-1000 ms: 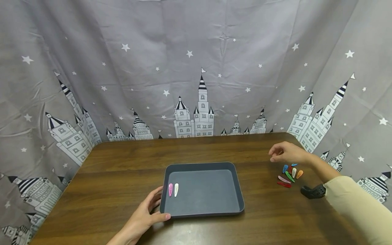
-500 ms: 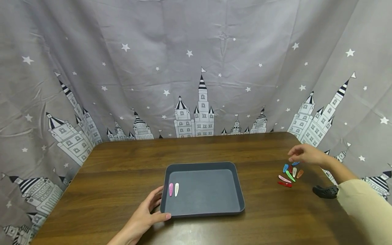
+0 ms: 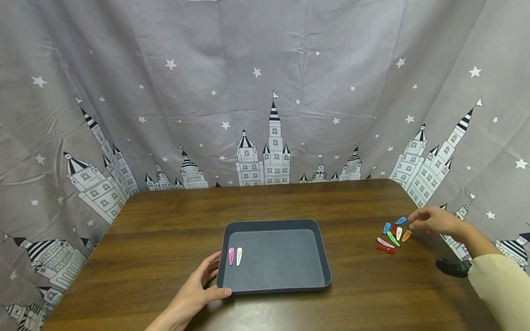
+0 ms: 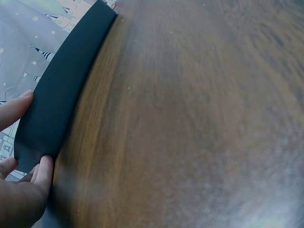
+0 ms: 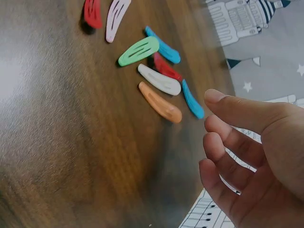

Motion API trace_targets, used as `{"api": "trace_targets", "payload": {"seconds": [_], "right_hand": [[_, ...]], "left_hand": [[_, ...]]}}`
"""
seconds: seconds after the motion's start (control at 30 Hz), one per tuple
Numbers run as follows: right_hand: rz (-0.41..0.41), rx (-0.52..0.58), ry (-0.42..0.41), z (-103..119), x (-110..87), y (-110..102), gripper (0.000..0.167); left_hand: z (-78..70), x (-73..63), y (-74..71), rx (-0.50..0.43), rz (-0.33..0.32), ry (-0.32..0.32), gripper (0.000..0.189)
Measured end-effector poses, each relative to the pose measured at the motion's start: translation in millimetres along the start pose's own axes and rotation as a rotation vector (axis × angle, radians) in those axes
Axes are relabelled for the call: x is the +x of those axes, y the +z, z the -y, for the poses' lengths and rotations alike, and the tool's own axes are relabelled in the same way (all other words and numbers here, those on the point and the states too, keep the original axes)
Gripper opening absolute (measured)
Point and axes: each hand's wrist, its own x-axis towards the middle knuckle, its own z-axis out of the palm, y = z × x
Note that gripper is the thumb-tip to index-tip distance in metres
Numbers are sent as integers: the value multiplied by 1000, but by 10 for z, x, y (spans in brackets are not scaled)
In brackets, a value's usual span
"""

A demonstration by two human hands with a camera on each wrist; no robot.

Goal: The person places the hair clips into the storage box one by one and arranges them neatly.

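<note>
My left hand (image 3: 194, 287) holds the near left corner of a dark grey tray (image 3: 281, 259), thumb at the front side and fingers along the left wall. A pink snap hair clip (image 3: 231, 256) and a white one (image 3: 239, 256) lie side by side in the tray's left part. At the right, my right hand (image 3: 436, 222) hovers beside a loose group of hair clips, fingers loosely bent and nothing between them. Nearest its fingertips are a blue hair clip (image 5: 192, 99) and an orange hair clip (image 5: 160, 102). A white hair clip (image 5: 160, 80) lies just beyond.
Green (image 3: 393, 238), pale pink (image 3: 385, 242) and red (image 3: 385, 250) hair clips lie on the nearer side of the group. Another blue clip (image 3: 387, 228) and a dark red clip (image 3: 394, 228) lie close together. Behind the wooden table (image 3: 165, 230) hangs a grey castle-print curtain (image 3: 248, 46).
My right hand has moved rightward, passing over the hair clips to their right side, and lower toward the table. The left hand and the tray have stayed in place.
</note>
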Motion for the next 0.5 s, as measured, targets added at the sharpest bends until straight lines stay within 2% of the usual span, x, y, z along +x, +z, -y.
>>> {"api": "trace_targets", "payload": {"seconds": [0.27, 0.5], "right_hand": [[12, 28, 12, -68, -16, 67, 27], [14, 28, 64, -150, 38, 136, 31]], "left_hand": [[10, -4, -8, 12, -8, -5, 90], [5, -3, -15, 17, -3, -9, 91]]}}
